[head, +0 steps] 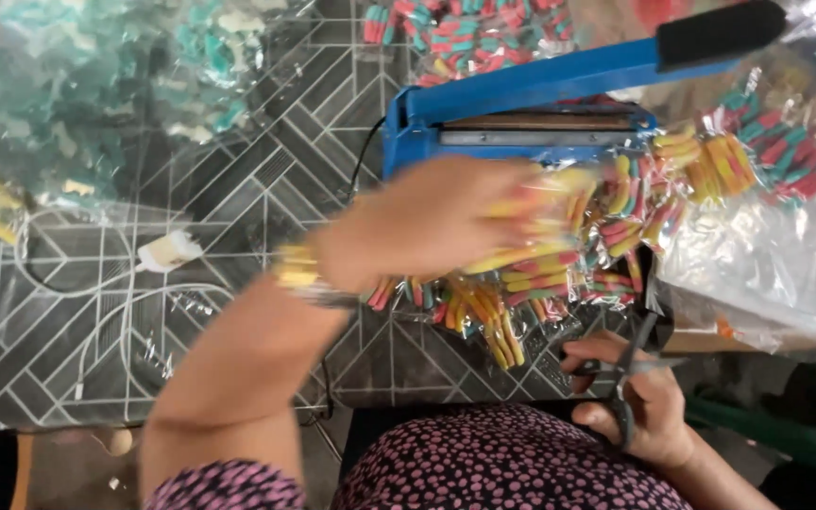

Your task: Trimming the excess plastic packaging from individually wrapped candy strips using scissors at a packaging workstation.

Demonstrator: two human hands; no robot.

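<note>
Scissors point(627, 373) sit gripped in the right hand point(639, 401) low by the lap, while the blurred left hand point(427, 222) above clutches candy packets point(559, 255) just below the blue heat sealer point(521, 118), probably keeping them together.

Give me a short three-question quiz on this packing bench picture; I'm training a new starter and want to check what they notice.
1. True or false: the right hand holds a pair of scissors.
2. What does the left hand rest on?
A. a white plug
B. a strip of small clear packets of striped sweets
C. the sealer's black handle
3. What colour is the body of the heat sealer behind the sweets, and is its arm raised or pressed down?

Key
1. True: the fingers are through the scissor handles.
2. B: the hand lies on the packet strip; the white plug lies apart on the patterned table.
3. Blue; the arm is raised.
</note>
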